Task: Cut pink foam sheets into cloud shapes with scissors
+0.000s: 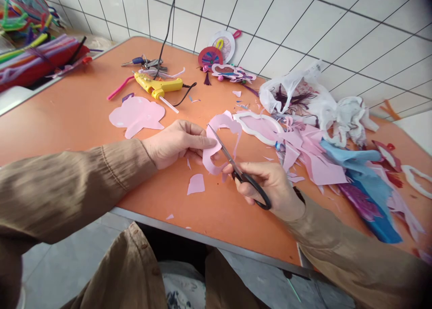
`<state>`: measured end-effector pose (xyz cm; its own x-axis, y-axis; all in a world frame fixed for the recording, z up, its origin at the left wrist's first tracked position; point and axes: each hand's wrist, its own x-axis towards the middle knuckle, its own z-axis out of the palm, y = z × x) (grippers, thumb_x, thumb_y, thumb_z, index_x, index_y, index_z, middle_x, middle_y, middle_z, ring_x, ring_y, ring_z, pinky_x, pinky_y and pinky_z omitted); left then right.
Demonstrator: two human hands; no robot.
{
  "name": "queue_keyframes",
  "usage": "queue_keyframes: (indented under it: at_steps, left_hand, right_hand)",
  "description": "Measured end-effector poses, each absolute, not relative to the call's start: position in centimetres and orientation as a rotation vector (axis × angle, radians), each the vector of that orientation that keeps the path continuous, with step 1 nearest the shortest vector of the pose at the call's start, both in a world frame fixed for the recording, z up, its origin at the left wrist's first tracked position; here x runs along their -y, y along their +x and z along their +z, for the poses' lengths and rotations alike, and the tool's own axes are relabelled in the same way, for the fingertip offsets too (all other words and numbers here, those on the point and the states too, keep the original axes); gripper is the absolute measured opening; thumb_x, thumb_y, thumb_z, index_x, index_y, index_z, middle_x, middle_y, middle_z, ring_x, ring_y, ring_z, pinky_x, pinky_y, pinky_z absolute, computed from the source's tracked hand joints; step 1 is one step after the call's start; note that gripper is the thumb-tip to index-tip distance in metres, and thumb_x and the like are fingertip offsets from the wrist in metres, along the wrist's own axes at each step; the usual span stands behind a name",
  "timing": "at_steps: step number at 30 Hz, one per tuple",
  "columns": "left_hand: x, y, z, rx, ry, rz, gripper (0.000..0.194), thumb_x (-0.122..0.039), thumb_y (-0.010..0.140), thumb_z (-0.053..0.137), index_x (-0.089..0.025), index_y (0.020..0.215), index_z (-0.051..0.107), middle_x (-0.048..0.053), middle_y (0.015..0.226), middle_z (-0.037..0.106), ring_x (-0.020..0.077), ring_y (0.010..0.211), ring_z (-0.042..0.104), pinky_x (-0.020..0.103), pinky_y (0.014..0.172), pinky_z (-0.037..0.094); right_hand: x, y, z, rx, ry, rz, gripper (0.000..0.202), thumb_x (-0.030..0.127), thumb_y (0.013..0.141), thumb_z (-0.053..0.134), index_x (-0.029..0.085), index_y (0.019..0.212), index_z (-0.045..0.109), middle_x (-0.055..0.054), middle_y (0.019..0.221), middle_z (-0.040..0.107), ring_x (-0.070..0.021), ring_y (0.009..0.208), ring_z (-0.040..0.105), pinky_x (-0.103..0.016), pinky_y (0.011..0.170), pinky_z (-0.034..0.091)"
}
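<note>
My left hand [184,142] pinches the left edge of a curved pink paper cutout [211,165] between thumb and fingers, just above the table. The cutout forms an open ring with a thin strip hanging on its right side. My right hand [270,187] grips black-handled scissors [251,183], whose blades point up and left across the paper near my left thumb. A small pink paper scrap [196,184] lies on the table below the cutout. To the left of my left hand rests a pink cloud-like paper shape [138,115].
A yellow glue gun [158,84] with a cord and a bunch of keys [153,65] lie at the back left. White-rimmed pink shape [258,126], paper scraps [313,156] and a plastic bag [297,90] crowd the right. Round ornaments [211,56] lean against the tiled wall.
</note>
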<state>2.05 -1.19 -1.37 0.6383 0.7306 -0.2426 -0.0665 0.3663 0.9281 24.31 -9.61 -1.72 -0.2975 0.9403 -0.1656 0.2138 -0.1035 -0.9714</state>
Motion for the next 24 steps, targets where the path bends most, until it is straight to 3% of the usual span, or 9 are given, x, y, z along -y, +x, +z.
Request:
queue_keyframes:
  at_steps: [5,14,24]
  left_hand:
    - [0.9,1.8,-1.3,-0.762,1.161,0.614,0.021,-0.029,0.074,0.082,-0.012,0.065,0.072,0.007,0.069,0.074,0.0155,0.062,0.07,0.023,0.059,0.053]
    - [1.1,2.1,-0.5,-0.824,1.161,0.611,0.02,-0.017,0.077,0.072,-0.014,0.057,0.068,0.002,0.058,0.068,0.0102,0.053,0.063,0.021,0.058,0.053]
    - [0.8,1.9,-0.9,-0.754,1.173,0.605,0.019,-0.019,0.076,0.082,-0.012,0.062,0.07,0.003,0.06,0.069,0.0105,0.052,0.063,0.022,0.056,0.052]
  right_hand:
    - [9.6,24.3,-1.8,1.565,-1.295,1.447,0.043,0.054,0.07,0.087,0.015,0.085,0.076,0.006,0.053,0.049,-0.0069,0.039,0.041,-0.021,0.037,0.036]
    - [9.5,24.2,-1.7,1.541,-1.286,1.455,0.04,0.05,0.068,0.088,0.015,0.083,0.076,0.005,0.057,0.05,-0.0067,0.038,0.042,-0.021,0.036,0.035]
    - [9.6,24.2,-1.6,1.499,-1.297,1.463,0.04,0.049,0.065,0.09,0.015,0.08,0.075,0.006,0.055,0.048,-0.0074,0.038,0.041,-0.022,0.037,0.034]
